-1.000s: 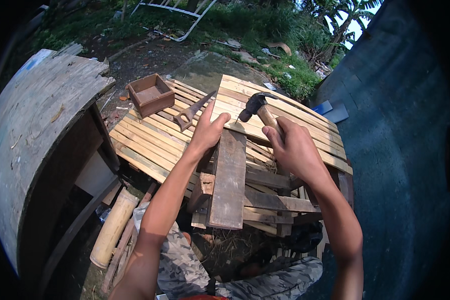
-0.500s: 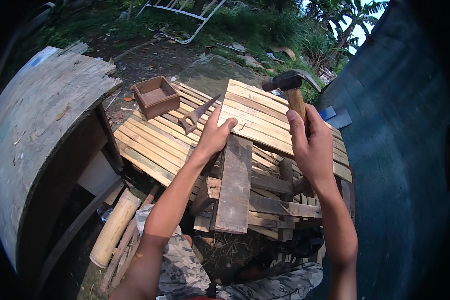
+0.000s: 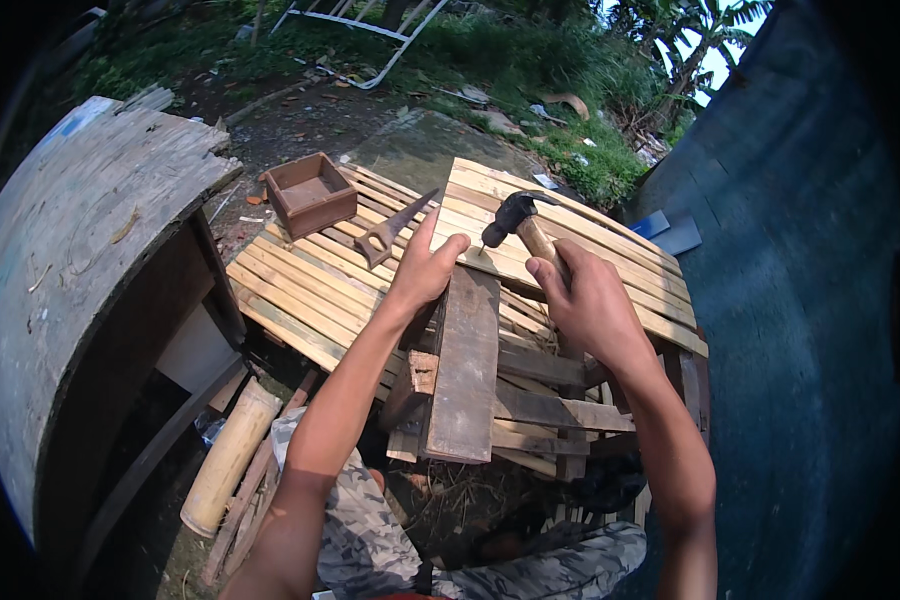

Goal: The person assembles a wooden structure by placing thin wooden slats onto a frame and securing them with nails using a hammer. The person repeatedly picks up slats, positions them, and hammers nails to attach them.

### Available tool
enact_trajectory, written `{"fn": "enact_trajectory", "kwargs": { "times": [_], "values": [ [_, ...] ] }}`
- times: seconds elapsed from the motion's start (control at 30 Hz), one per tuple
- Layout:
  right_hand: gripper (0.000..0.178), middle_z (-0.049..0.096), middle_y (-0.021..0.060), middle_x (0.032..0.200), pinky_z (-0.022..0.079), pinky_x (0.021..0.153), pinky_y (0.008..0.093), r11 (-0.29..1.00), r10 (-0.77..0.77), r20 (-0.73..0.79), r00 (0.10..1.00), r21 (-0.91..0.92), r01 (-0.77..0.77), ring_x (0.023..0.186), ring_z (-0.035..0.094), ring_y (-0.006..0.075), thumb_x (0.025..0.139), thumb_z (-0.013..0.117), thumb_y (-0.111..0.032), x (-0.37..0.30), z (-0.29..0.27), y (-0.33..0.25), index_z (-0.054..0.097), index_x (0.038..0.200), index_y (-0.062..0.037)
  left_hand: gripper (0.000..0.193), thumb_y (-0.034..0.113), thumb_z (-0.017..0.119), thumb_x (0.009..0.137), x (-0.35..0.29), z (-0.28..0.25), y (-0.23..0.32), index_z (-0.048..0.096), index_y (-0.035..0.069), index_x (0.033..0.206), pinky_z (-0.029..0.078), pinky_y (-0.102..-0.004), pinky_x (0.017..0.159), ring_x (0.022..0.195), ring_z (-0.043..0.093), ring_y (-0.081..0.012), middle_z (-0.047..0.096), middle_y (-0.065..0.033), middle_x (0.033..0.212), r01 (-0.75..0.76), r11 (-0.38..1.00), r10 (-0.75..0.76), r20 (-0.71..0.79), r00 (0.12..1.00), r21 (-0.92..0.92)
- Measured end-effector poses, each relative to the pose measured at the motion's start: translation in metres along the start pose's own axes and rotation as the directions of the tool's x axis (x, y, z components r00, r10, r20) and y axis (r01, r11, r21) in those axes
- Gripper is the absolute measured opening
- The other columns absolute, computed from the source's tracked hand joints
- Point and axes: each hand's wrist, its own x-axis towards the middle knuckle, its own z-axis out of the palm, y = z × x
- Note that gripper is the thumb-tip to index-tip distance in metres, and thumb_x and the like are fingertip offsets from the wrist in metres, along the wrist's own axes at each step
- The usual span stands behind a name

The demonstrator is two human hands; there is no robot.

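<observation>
A slatted wooden tabletop [image 3: 300, 290] is carrying a small brown wooden box [image 3: 310, 193] near its far left corner, a hand saw [image 3: 392, 232] just beside it — and a dark weathered plank [image 3: 464, 365] lying across the near slats.
</observation>
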Motion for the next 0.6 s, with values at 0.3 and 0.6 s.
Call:
{"fn": "enact_trajectory", "kwargs": {
  "times": [0.3,0.6],
  "values": [
    [0.030,0.059,0.0216,0.068,0.044,0.060,0.0465,0.963,0.030,-0.296,0.955,0.263,0.051,0.057,0.055,0.0377,0.102,0.062,-0.026,0.000,-0.006,-0.010,0.060,0.100,0.0042,0.047,0.012,0.059,0.093,0.001,0.005,0.001,0.052,-0.005,0.137,0.046,-0.0326,0.100,0.111,0.060,-0.0179,0.065,-0.0126,0.122,-0.092,0.994,0.089,-0.050,0.995,-0.054],
    [0.038,0.062,0.0227,0.069,0.047,0.063,0.0453,0.985,0.148,-0.113,0.983,0.103,-0.137,0.063,0.060,0.0368,0.095,0.073,-0.031,-0.017,-0.004,0.031,0.059,0.094,0.0045,0.050,0.013,0.061,0.092,0.004,0.004,-0.008,0.052,-0.006,0.137,0.046,-0.0335,0.101,0.114,0.060,-0.0200,0.065,-0.0139,0.124,-0.080,0.989,0.077,-0.024,0.997,-0.126]
  ]
}}
